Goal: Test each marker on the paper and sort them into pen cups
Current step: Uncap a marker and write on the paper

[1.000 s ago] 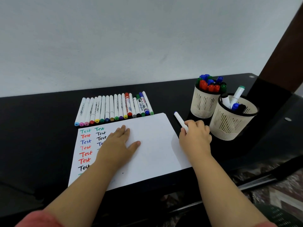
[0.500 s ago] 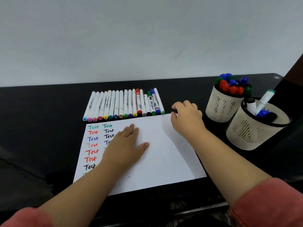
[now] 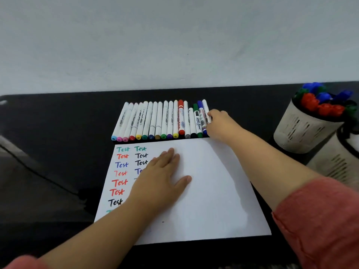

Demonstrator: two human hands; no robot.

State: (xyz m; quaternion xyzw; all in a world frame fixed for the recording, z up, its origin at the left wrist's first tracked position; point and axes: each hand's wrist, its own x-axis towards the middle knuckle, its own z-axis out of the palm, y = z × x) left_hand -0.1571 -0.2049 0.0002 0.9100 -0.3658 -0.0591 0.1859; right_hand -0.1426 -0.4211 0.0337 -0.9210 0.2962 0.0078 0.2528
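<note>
A row of several capped markers (image 3: pixel 159 121) lies on the black table just beyond a white paper (image 3: pixel 204 191). Coloured "Test" words fill the paper's left side. My left hand (image 3: pixel 161 177) rests flat on the paper, fingers straight, and covers some of the words. My right hand (image 3: pixel 221 125) reaches to the right end of the row. Its fingertips pinch the barrel of the rightmost white marker (image 3: pixel 204 105), which still lies in the row with its near end hidden by the hand. Two cream mesh pen cups stand at the right: the rear cup (image 3: pixel 303 131) holds several markers, the front cup (image 3: pixel 340 164) is cut off.
The black table (image 3: pixel 58 152) runs back to a pale wall. Dark tabletop lies to the left of the paper and between the paper and the cups. The paper's near edge reaches almost to the table's front edge.
My right hand moved from beside the cups, where it held a white marker, left and forward to the right end of the row. The left hand stayed on the paper. The view shifted left.
</note>
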